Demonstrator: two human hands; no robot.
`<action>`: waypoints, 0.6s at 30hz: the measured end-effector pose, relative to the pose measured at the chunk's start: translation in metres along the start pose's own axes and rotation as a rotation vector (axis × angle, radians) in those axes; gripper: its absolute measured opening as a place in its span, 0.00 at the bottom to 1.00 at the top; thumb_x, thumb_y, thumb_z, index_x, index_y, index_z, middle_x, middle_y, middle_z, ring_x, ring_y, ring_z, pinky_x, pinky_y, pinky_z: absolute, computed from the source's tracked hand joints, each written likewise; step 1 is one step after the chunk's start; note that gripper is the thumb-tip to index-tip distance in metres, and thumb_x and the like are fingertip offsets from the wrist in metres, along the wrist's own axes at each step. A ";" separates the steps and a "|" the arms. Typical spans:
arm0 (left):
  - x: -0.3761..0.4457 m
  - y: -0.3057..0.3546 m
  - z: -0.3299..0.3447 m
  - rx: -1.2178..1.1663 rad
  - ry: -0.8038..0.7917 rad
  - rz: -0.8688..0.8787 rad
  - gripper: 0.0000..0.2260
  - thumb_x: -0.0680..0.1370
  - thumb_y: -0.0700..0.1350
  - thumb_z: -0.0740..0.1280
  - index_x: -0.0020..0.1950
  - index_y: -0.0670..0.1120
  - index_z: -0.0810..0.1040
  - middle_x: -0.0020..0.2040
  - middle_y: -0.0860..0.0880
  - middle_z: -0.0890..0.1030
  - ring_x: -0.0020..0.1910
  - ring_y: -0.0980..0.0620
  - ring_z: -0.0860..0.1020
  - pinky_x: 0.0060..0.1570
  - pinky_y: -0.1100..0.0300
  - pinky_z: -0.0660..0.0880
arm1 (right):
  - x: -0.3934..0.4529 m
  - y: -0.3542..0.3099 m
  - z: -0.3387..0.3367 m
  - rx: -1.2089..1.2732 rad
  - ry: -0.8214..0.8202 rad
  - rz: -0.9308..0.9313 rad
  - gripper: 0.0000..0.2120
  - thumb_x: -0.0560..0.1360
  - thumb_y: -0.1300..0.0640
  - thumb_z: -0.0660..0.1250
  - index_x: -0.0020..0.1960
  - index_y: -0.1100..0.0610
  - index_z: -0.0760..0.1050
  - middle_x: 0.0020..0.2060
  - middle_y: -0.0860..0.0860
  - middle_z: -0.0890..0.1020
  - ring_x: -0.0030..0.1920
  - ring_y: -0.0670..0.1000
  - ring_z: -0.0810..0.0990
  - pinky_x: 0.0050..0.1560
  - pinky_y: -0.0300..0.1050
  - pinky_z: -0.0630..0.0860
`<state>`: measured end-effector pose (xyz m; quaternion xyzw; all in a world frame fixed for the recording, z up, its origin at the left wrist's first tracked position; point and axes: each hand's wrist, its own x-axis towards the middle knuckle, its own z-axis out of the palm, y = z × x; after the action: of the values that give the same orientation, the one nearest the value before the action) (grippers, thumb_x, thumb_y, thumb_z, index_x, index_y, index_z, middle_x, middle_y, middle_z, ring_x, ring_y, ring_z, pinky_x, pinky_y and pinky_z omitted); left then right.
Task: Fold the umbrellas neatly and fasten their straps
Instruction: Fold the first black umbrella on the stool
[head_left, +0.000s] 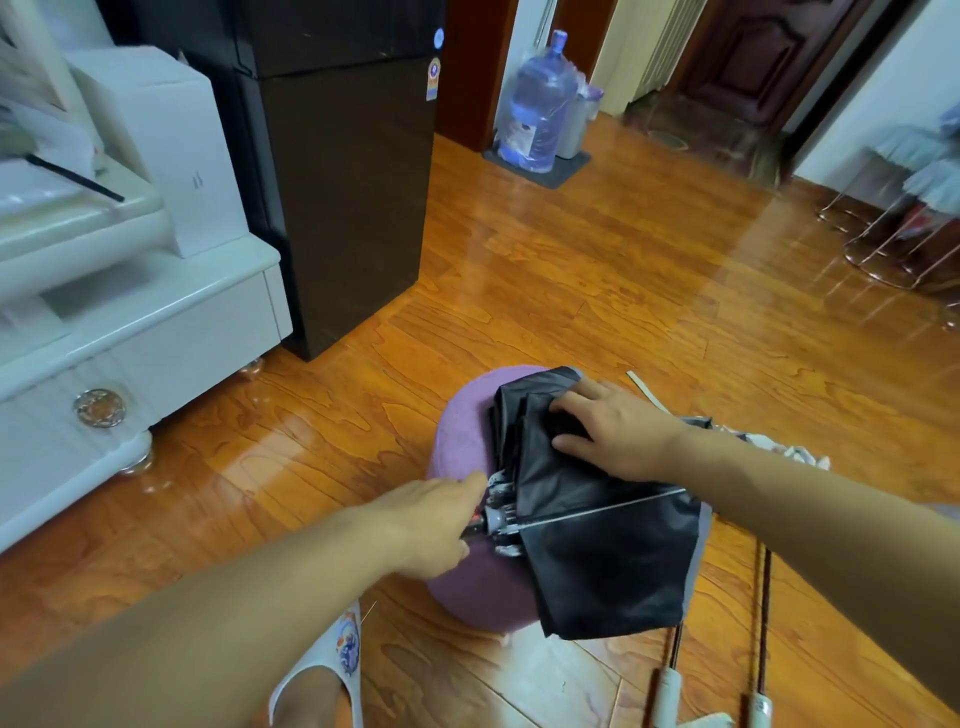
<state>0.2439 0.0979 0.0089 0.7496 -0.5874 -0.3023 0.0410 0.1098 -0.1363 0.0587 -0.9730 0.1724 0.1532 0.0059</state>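
Black umbrella (597, 525) lying half-collapsed across purple stool (462, 431). Left hand (431, 525) gripping its handle end; right hand (618, 426) pressing canopy, fingers spread flat. Two more umbrellas (717, 691) lying on wooden floor (623, 286) nearby; dark fridge (343, 171) and water jug (540, 104) standing well beyond.

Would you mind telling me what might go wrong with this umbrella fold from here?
1. A bare rib sticks out across the black umbrella; it may snag or bend.
2. The canopy overhangs the purple stool, so it could slide off.
3. The left hand grips near the rib joints and might get pinched, while the right hand presses the fabric.
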 end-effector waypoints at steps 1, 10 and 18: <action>0.000 0.000 0.001 -0.008 -0.015 0.003 0.15 0.79 0.50 0.68 0.56 0.51 0.62 0.54 0.46 0.77 0.54 0.42 0.77 0.53 0.46 0.75 | -0.005 0.000 0.002 0.001 0.032 -0.007 0.25 0.81 0.38 0.59 0.73 0.49 0.67 0.67 0.51 0.71 0.66 0.56 0.70 0.68 0.53 0.67; -0.004 -0.002 -0.008 0.176 0.268 0.139 0.11 0.80 0.55 0.66 0.59 0.54 0.71 0.56 0.53 0.79 0.58 0.45 0.78 0.51 0.50 0.74 | -0.029 0.014 0.001 0.043 0.168 -0.010 0.40 0.76 0.30 0.59 0.80 0.49 0.55 0.76 0.52 0.63 0.74 0.57 0.62 0.74 0.55 0.61; -0.003 0.001 -0.008 0.461 0.496 0.309 0.23 0.63 0.40 0.76 0.51 0.54 0.68 0.41 0.52 0.72 0.40 0.46 0.79 0.32 0.52 0.71 | -0.050 0.035 -0.003 0.153 -0.012 0.027 0.60 0.64 0.22 0.66 0.82 0.50 0.45 0.81 0.52 0.55 0.79 0.55 0.54 0.79 0.55 0.53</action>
<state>0.2465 0.0981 0.0166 0.6921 -0.7185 0.0385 0.0573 0.0542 -0.1522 0.0784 -0.9663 0.1968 0.1457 0.0794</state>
